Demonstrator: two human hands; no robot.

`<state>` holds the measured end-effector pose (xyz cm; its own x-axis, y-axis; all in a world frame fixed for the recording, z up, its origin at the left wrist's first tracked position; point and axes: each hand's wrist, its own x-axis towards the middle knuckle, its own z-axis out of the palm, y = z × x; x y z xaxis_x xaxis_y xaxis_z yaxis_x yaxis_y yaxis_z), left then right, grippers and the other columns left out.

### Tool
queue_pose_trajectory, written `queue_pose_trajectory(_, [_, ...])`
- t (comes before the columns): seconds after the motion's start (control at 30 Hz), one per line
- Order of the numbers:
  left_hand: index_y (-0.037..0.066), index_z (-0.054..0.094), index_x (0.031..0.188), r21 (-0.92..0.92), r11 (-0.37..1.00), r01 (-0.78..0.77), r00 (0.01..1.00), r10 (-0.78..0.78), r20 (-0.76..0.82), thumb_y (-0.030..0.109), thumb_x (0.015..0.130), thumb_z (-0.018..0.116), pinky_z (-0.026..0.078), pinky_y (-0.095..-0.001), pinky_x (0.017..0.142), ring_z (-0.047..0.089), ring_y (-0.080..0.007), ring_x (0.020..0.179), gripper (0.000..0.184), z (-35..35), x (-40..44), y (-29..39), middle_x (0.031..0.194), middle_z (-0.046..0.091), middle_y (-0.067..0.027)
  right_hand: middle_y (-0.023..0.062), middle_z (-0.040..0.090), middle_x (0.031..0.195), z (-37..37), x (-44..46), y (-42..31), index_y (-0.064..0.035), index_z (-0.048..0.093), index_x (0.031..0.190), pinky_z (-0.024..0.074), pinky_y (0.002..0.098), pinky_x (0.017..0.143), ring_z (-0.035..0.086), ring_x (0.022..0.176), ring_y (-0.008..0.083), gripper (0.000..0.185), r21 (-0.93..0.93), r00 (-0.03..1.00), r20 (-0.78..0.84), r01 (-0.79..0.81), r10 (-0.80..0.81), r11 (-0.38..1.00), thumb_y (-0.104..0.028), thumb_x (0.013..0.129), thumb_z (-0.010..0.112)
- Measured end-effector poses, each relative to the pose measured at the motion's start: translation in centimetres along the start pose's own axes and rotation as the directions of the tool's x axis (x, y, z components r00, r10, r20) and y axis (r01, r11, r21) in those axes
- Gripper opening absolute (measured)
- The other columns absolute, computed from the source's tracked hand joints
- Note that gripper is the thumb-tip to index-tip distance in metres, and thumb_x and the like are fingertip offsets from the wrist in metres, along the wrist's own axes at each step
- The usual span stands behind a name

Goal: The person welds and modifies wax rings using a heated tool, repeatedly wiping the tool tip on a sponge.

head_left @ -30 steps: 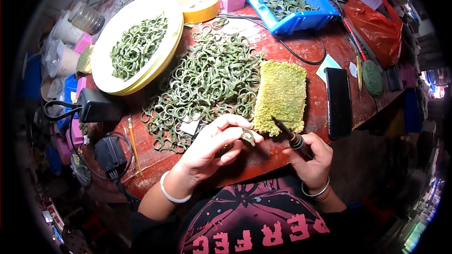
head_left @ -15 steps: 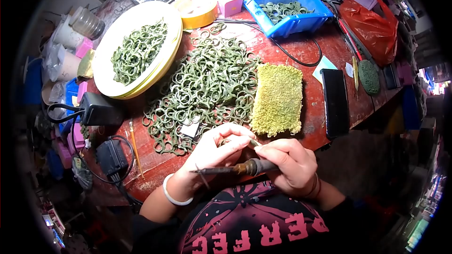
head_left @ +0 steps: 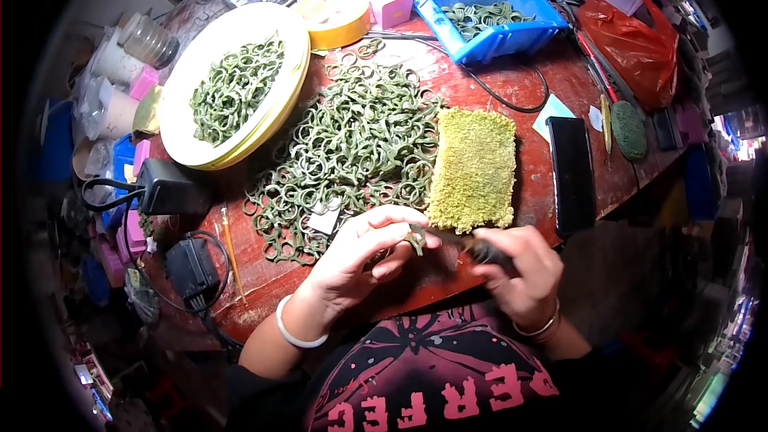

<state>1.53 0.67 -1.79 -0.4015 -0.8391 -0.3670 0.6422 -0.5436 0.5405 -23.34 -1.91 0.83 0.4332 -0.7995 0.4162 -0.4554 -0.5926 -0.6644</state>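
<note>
Worn red table (head_left: 531,162), brightly lit far side, dark surroundings

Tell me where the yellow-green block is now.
In the head view, the block lies on the red table, right of the pile of green rings, left of the black phone.

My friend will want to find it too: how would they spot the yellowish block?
On the red table, find the heap of green rings. Along its right edge, ahead of the right hand, lies the block. Unlike the rings and the smooth black phone further right, it is a rough-textured, yellow-green rectangle.
</note>
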Motion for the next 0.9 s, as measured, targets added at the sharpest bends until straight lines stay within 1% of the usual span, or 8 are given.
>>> queue_pose_trajectory(0.07, [0.002, 0.061, 0.119, -0.050, 0.999, 0.018, 1.000, -0.017, 0.013, 0.013, 0.100, 0.056, 0.032, -0.0167, 0.045, 0.041, -0.0034, 0.051, 0.022, -0.2, 0.1, 0.1, 0.107, 0.071, -0.0136, 0.0090, 0.061, 0.077, -0.7, -1.1, 0.8, -0.0027, 0.068, 0.103, 0.0491, 0.0348, 0.055, 0.062, 0.063, 0.0255, 0.031, -0.130, 0.992, -0.053, -0.121, 0.115, 0.984, -0.023, 0.083, 0.081])
queue_pose_trajectory(0.17, [0.002, 0.060, 0.117, -0.119, 0.992, 0.032, 0.998, -0.026, 0.053, 0.014, 0.101, 0.055, 0.029, -0.0165, 0.043, 0.040, -0.0040, 0.050, 0.021, -0.5, 0.2, 0.0, 0.105, 0.071, -0.0145, 0.0075, 0.053, 0.070, -1.2, -2.1, 2.3, -0.0037, 0.064, 0.092, 0.0431, 0.0366, 0.050, 0.054, 0.055, 0.0255, 0.027, -0.377, 0.994, -0.050, -0.113, 0.101, 0.919, -0.021, 0.082, 0.082])
queue_pose_trajectory(0.23, [0.001, 0.060, 0.117, -0.138, 0.990, 0.029, 0.997, -0.018, 0.076, 0.014, 0.101, 0.055, 0.028, -0.0166, 0.042, 0.040, -0.0041, 0.050, 0.021, -0.5, 0.3, -0.1, 0.104, 0.070, -0.0149, 0.0075, 0.053, 0.070, -1.2, -2.5, 2.6, -0.0035, 0.064, 0.091, 0.0429, 0.0364, 0.050, 0.054, 0.055, 0.0252, 0.027, -0.330, 0.991, -0.044, -0.132, 0.124, 0.935, -0.021, 0.082, 0.082])
queue_pose_trajectory(0.3, [0.003, 0.057, 0.116, -0.043, 0.999, 0.009, 1.000, -0.008, 0.013, 0.019, 0.100, 0.056, 0.031, -0.0158, 0.042, 0.040, -0.0037, 0.050, 0.023, -0.4, 0.2, -0.2, 0.101, 0.069, -0.0156, 0.0075, 0.053, 0.069, -1.2, -2.7, 2.5, -0.0033, 0.064, 0.091, 0.0427, 0.0362, 0.050, 0.054, 0.055, 0.0248, 0.027, -0.281, 0.988, -0.040, -0.152, 0.147, 0.947, -0.022, 0.083, 0.082])
queue_pose_trajectory(0.37, [0.003, 0.057, 0.116, -0.002, 1.000, -0.001, 1.000, 0.001, -0.016, 0.018, 0.100, 0.057, 0.032, -0.0159, 0.043, 0.040, -0.0037, 0.050, 0.023, -0.2, 0.2, -0.3, 0.101, 0.069, -0.0159, 0.0075, 0.054, 0.069, -1.0, -2.6, 2.2, -0.0026, 0.063, 0.090, 0.0427, 0.0355, 0.049, 0.055, 0.055, 0.0238, 0.028, -0.082, 0.989, 0.029, -0.141, 0.144, 0.987, -0.022, 0.083, 0.082])
queue_pose_trajectory(0.47, [0.003, 0.057, 0.117, 0.043, 0.999, -0.016, 0.999, 0.018, -0.045, 0.017, 0.099, 0.058, 0.032, -0.0161, 0.045, 0.040, -0.0036, 0.051, 0.023, 0.2, 0.2, -0.3, 0.102, 0.069, -0.0162, 0.0078, 0.056, 0.069, -0.4, -2.5, 2.0, -0.0021, 0.063, 0.090, 0.0432, 0.0345, 0.049, 0.056, 0.054, 0.0233, 0.028, -0.039, 0.989, 0.067, -0.129, 0.132, 0.991, -0.023, 0.084, 0.082])
queue_pose_trajectory(0.7, [0.002, 0.059, 0.116, -0.003, 1.000, -0.004, 1.000, 0.003, -0.028, 0.014, 0.101, 0.057, 0.034, -0.0178, 0.050, 0.042, -0.0043, 0.055, 0.019, 0.2, 0.1, -0.2, 0.102, 0.070, -0.0145, 0.0080, 0.059, 0.071, 0.2, -2.9, 2.4, -0.0019, 0.064, 0.089, 0.0450, 0.0349, 0.051, 0.058, 0.055, 0.0252, 0.030, -0.063, 0.992, 0.072, -0.100, 0.104, 0.993, -0.026, 0.084, 0.081])
queue_pose_trajectory(0.9, [0.001, 0.059, 0.115, -0.009, 1.000, 0.001, 1.000, -0.001, -0.029, 0.013, 0.101, 0.057, 0.033, -0.0179, 0.050, 0.042, -0.0043, 0.054, 0.019, 0.4, 0.1, -0.1, 0.102, 0.070, -0.0149, 0.0078, 0.059, 0.071, 0.1, -2.8, 2.4, -0.0024, 0.064, 0.090, 0.0453, 0.0350, 0.051, 0.059, 0.056, 0.0253, 0.030, -0.077, 0.989, 0.091, -0.105, 0.112, 0.991, -0.028, 0.084, 0.080])
